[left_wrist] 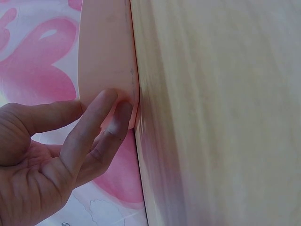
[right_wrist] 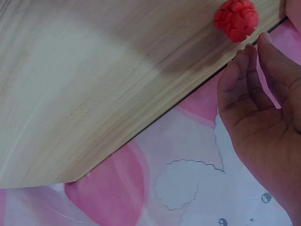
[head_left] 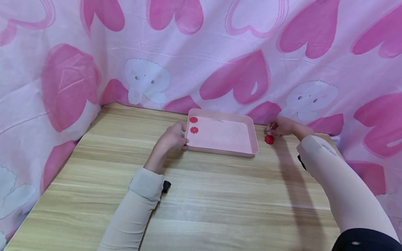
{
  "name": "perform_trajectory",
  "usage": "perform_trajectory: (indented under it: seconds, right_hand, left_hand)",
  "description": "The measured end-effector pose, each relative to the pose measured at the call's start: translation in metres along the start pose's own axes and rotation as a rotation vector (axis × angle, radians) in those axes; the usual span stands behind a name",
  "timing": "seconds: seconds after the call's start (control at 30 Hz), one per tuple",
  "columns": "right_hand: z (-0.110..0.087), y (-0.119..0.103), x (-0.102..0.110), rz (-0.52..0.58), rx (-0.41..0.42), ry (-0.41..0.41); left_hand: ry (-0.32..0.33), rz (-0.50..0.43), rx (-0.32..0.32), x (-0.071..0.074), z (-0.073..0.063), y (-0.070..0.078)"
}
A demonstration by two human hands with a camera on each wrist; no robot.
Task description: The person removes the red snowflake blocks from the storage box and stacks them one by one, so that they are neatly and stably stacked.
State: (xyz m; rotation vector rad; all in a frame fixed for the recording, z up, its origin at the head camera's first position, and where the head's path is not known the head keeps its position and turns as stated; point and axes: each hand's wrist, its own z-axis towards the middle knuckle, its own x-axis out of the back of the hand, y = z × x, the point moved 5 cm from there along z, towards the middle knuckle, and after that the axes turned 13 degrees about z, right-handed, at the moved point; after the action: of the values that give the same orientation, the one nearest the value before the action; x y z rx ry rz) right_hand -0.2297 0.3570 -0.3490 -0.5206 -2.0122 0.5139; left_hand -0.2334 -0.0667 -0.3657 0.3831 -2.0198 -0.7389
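A shallow pink tray (head_left: 232,152) lies toward the back of the table. At its near left corner is my left hand (head_left: 172,139), the fingertips against the outer wall and the thumb at the rim, as the left wrist view shows. Two red notched plastic discs (head_left: 194,130) lie inside the tray along its left side. Right of the tray, a small heap of red notched pieces (right_wrist: 236,20) sits on the table. My right hand (right_wrist: 268,99) hovers close behind that heap, thumb and fingers loosely bent with tips near each other. Nothing shows between them.
The wooden table (head_left: 204,195) ends at the back against a pink curtain (head_left: 235,76) with hearts and white animal faces. More of this cloth hangs at the left and right sides. A dark band (head_left: 166,186) shows at the left cuff.
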Motion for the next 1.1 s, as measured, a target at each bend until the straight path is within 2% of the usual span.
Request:
perform_trajectory:
  seconds: [0.27,0.7,0.97,1.1]
  right_hand:
    - [0.005,-0.019,0.001,0.01,-0.006,-0.033]
    - [0.013,-0.076,0.004,-0.105,0.118,0.033]
    - [0.021,-0.092,0.002,-0.018,0.02,0.02]
    - [0.027,-0.094,0.001,0.017,0.017,0.013]
  left_hand:
    - [0.008,-0.007,-0.008,0.0,-0.001,-0.001]
    - [0.009,-0.008,-0.014,-0.001,-0.002,-0.001]
    - [0.015,-0.02,-0.012,-0.001,-0.001,-0.002]
    - [0.018,-0.027,-0.02,-0.002,-0.001,-0.001]
